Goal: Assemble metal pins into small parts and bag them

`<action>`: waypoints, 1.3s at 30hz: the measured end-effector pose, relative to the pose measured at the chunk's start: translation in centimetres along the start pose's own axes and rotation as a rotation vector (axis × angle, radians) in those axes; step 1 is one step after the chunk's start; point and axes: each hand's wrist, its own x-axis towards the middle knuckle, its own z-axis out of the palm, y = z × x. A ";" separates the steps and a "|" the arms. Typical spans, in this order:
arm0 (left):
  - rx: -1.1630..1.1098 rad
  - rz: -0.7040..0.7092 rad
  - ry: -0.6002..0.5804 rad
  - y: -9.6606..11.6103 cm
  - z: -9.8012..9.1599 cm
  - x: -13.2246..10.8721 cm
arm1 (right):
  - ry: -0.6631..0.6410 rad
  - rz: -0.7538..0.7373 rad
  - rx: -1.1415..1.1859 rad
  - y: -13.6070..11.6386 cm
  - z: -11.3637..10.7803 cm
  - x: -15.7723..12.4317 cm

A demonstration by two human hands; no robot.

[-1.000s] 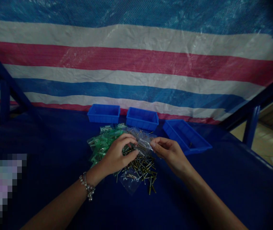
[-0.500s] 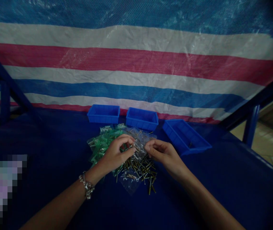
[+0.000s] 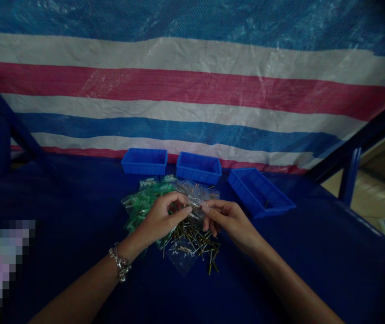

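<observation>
My left hand [image 3: 165,217] is closed, thumb and fingers pinching a small clear plastic bag [image 3: 195,204] over the pile. From the other side my right hand [image 3: 230,219] pinches the bag's right edge, its lower fingers curled loosely. What lies inside the bag is too blurred to make out. Beneath and in front of the hands are loose brass-coloured and silver metal pins [image 3: 209,245], perhaps screws. Green-tinted plastic packets [image 3: 141,202] are heaped to the left of my left hand. Nearer me, another clear bag [image 3: 183,261] lies flat with small pieces in it.
Three blue plastic bins stand behind the pile: a left bin [image 3: 145,168], a middle bin [image 3: 199,174] and an angled right bin [image 3: 280,210] with a small dark item inside. Blue frame bars flank the blue table [image 3: 87,211]. A striped tarpaulin [image 3: 192,85] hangs behind.
My right hand has moved slightly left, closer to the left hand, and now meets the bag's edge. Its lower fingers have dropped into view. The camera view has shifted a little.
</observation>
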 end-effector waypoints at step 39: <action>-0.225 -0.317 -0.062 0.4 -0.3 0.2 | 0.119 -0.040 -0.034 -0.4 -0.3 0.1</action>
